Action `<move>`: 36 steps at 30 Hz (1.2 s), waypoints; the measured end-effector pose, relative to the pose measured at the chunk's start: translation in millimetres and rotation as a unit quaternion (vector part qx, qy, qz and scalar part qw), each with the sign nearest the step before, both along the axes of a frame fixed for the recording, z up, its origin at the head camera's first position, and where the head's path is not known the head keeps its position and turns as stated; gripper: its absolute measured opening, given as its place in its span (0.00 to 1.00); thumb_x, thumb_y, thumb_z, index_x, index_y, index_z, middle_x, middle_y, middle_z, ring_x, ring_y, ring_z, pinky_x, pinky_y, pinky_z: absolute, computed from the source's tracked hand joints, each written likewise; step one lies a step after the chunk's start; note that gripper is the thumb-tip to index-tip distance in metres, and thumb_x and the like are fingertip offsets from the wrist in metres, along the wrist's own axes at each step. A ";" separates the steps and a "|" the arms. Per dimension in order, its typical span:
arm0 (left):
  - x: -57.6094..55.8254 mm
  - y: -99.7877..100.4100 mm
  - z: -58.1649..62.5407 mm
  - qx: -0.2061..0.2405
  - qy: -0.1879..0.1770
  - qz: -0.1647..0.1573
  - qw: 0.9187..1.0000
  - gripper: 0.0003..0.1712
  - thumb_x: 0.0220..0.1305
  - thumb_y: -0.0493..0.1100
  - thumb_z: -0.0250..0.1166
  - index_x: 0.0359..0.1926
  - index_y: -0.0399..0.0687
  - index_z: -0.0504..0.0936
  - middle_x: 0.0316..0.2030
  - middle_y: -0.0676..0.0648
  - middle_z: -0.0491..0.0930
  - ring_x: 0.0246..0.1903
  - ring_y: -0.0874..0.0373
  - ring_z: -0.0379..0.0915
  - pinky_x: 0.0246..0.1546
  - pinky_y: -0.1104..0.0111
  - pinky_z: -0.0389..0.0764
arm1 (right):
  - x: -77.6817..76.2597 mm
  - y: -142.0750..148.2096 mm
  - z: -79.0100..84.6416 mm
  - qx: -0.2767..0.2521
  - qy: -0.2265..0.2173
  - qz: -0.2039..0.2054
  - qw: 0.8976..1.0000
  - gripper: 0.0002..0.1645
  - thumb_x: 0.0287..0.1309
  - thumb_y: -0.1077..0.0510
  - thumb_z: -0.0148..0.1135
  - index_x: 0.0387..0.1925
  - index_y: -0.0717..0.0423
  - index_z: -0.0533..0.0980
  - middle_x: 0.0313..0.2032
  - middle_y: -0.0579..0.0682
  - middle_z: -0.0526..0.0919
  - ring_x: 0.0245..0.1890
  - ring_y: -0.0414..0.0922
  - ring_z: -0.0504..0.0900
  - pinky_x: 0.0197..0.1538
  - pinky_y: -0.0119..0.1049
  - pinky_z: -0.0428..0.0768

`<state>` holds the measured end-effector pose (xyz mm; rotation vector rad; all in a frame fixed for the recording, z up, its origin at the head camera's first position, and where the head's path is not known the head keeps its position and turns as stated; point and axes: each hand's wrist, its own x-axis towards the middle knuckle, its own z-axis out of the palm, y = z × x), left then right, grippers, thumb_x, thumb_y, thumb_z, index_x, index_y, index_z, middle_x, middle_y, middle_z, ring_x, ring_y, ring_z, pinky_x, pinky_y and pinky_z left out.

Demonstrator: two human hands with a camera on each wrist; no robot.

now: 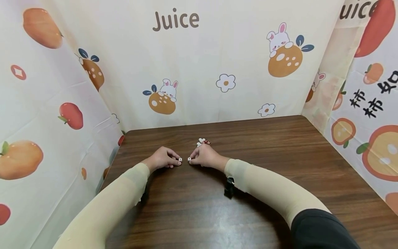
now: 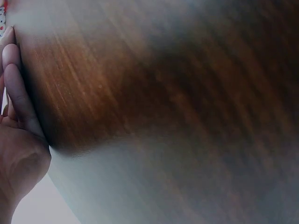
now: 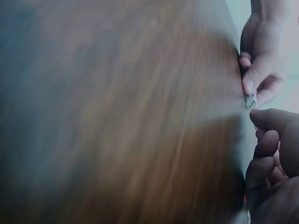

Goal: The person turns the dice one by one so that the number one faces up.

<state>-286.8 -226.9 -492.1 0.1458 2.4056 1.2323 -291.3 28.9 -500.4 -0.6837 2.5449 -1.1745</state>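
Observation:
In the head view, my left hand (image 1: 162,158) pinches a white die (image 1: 180,159) between thumb and finger, low over the brown table. Just across a small gap, my right hand (image 1: 206,156) pinches a second white die (image 1: 189,159). The right wrist view shows the left hand's die (image 3: 251,100) with dark pips on its face, close to the right thumb tip; the right hand (image 3: 275,172) has its other fingers curled. Beyond the right knuckles lie several white dice (image 1: 201,140) and red dice (image 1: 206,142), partly hidden by that hand.
The wood-grain table (image 1: 186,207) reaches to a printed curtain (image 1: 199,62) at the back, with more printed cloth at both sides. A black strap with a buckle (image 1: 229,186) hangs at the right wrist, near the tabletop.

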 end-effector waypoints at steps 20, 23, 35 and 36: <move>0.7 -2.0 -0.3 0.010 -0.002 -0.003 1.000 0.15 0.57 0.44 0.83 0.44 0.47 0.93 0.32 0.51 0.89 0.25 0.62 0.81 0.28 0.69 0.83 | -4.5 -19.1 -2.8 0.021 0.004 -0.001 1.000 0.04 0.57 0.53 0.81 0.35 0.46 0.92 0.17 0.41 0.84 0.13 0.35 0.76 0.21 0.27 0.74; 1.2 -2.5 -1.1 0.015 -0.003 -0.002 1.000 0.15 0.57 0.45 0.83 0.45 0.47 0.93 0.33 0.50 0.89 0.25 0.63 0.81 0.28 0.69 0.83 | -4.4 -18.8 -3.0 0.017 0.004 0.003 1.000 0.04 0.58 0.54 0.80 0.35 0.47 0.92 0.17 0.42 0.85 0.13 0.35 0.76 0.21 0.28 0.74; 1.0 -2.9 -1.5 0.012 0.002 -0.002 1.000 0.15 0.57 0.45 0.83 0.44 0.47 0.93 0.32 0.50 0.90 0.25 0.62 0.81 0.28 0.69 0.84 | -4.1 -22.5 -2.9 0.021 0.018 -0.001 1.000 0.03 0.58 0.54 0.80 0.35 0.46 0.92 0.17 0.42 0.85 0.13 0.35 0.76 0.21 0.28 0.74; 0.9 -2.9 -1.4 0.012 0.002 -0.002 1.000 0.15 0.57 0.45 0.83 0.44 0.47 0.93 0.31 0.51 0.90 0.25 0.62 0.81 0.28 0.69 0.83 | -4.5 -22.4 -3.6 0.021 0.020 0.000 1.000 0.03 0.58 0.54 0.80 0.35 0.45 0.92 0.17 0.42 0.85 0.13 0.35 0.77 0.21 0.28 0.74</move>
